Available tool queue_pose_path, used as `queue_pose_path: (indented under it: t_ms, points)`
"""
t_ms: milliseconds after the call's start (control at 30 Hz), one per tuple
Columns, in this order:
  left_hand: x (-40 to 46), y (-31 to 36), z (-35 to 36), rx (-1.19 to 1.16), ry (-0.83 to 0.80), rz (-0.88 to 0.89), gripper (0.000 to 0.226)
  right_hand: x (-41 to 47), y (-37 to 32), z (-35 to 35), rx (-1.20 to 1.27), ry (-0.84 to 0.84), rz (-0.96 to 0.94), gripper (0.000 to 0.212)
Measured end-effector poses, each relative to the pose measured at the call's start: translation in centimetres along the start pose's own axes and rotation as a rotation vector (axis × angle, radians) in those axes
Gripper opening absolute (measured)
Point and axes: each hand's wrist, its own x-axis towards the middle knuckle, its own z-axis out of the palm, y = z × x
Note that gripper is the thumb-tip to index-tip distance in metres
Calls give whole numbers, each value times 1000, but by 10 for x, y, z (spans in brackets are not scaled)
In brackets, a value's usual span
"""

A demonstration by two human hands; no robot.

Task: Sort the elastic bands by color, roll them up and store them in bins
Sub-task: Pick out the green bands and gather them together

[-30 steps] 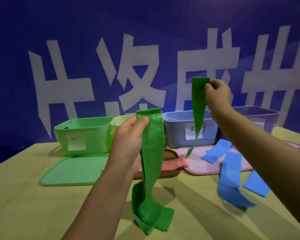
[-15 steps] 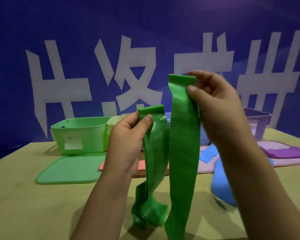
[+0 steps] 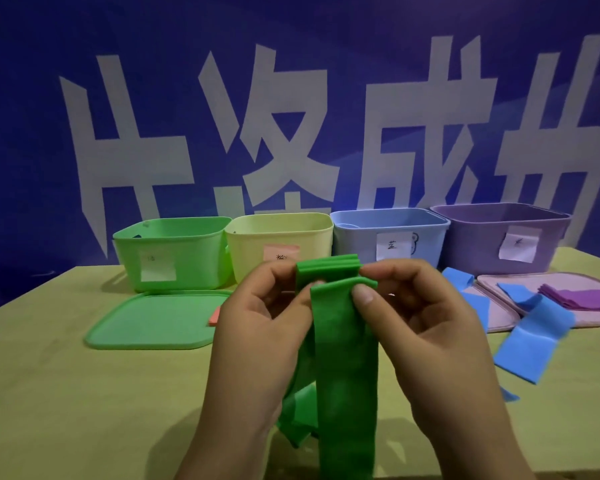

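Your left hand [image 3: 260,323] and right hand [image 3: 409,317] pinch the green bands [image 3: 343,358] by their top edges, hanging above bare desk [image 3: 84,393], with 4 bins [image 3: 174,251] lined along the far edge.

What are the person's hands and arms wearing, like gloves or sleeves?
Nothing at all. The left hand and right hand are bare, with no gloves, rings or watch showing. Both forearms are bare too, with no sleeves in view. The fingernails look short and unpainted.
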Motion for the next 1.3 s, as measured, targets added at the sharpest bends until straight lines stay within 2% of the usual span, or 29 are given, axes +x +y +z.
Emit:
queue_pose_path:
  t_ms: [167,267,367,433,533,767,967,1067,1167,1300]
  points:
    - [-5,3,1,-68,-56,-11,19,-3,1,1,8,82,-25,10]
    - [-5,4,1,-79,-105,-3,6,-3,2,0,1,113,-61,9]
    - [-5,3,0,-76,-121,8,16,-2,4,-1,-52,120,-110,18]
    - [-4,4,0,-77,-141,17,14,-2,7,-2,-104,118,-147,12]
    - [-4,2,0,-81,-173,23,23,-1,10,-3,-185,150,-188,10]
    - [-4,3,-1,-52,-215,30,20,-1,10,-4,-62,171,-158,11]
    - [-6,2,0,-49,-180,-5,16,-3,9,-5,35,203,-139,15]
    - [-5,2,-1,-57,-142,-12,15,-3,9,-4,61,207,-133,9]
    - [-5,2,0,-53,-164,-20,15,-2,9,-3,19,214,-154,16]
    - [-4,2,1,-59,-164,-18,17,-2,10,-3,21,219,-154,11]
